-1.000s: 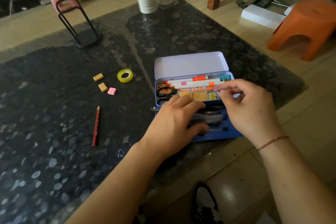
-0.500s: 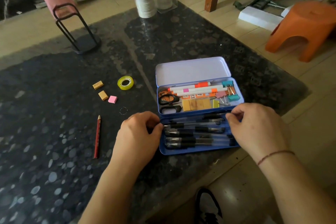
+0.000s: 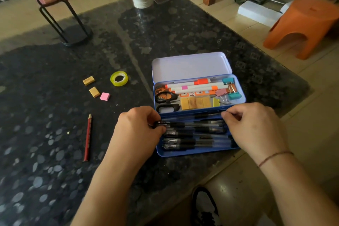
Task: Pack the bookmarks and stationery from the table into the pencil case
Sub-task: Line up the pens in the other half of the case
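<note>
Now your left hand (image 3: 136,130) and right hand (image 3: 251,126) pinch one pen (image 3: 190,124) over the pencil case (image 3: 190,153); at nine o'clock lie three erasers (image 3: 94,91), one tape roll (image 3: 119,78), one pencil (image 3: 87,137).

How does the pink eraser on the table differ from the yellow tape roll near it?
The pink eraser is a flat, solid block; the yellow tape roll is a ring with an open centre. The eraser is opaque pink, while the tape looks translucent yellow. Both lie flat on the dark table, outside the pencil case.
</note>
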